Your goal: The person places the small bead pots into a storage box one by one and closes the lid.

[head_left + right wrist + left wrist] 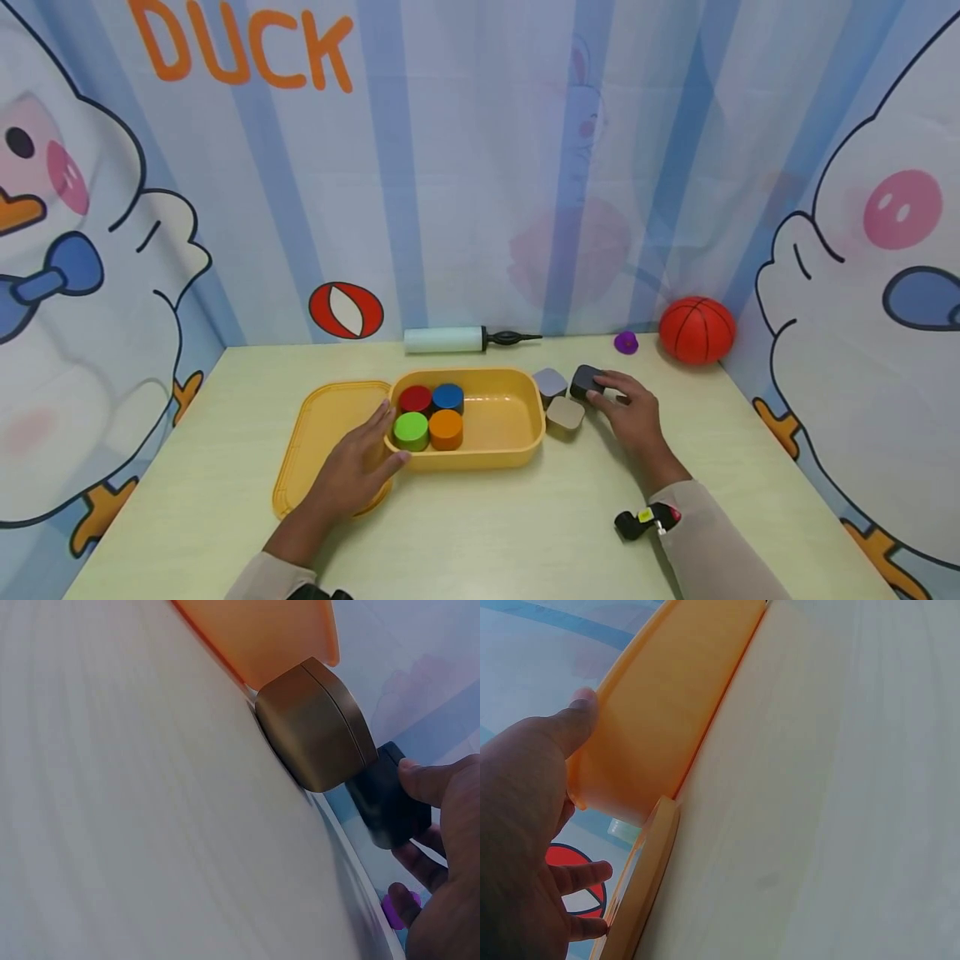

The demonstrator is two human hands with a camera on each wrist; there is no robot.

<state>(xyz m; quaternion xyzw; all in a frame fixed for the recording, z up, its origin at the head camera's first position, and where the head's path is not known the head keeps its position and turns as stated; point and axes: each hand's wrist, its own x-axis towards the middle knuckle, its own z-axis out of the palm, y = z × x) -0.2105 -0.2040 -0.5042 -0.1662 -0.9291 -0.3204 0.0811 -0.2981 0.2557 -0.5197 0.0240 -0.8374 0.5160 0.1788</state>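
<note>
At the left of the bench (480, 533), a flat yellow lid (303, 450) lies with its right end up against a yellow box. The left hand (348, 475) reaches over the lid to the box's near left corner; its grip is apart, thumb against the front wall, fingers spread along the left end, touching the rim.

The yellow box (502, 425) stands upright near the middle of the bench. In its left half sit four round pieces in a two-by-two cluster: green (411, 432) in front of red (416, 400), then orange (446, 429) in front of blue (448, 398). Behind the box lies a pale pump (444, 340) with a black nozzle pointing right.

Just beyond the box's right end is a lavender block (550, 382), with a beige block (565, 414) nearer the person. Right of both is a dark block (585, 381), its corners rounded, pinched in the right hand (632, 417), whose grip is clamped on it between thumb and fingers; I cannot tell whether it touches the bench. Near the back edge sit a small purple object (626, 342) and, furthest right, a red basketball (697, 331).
</note>
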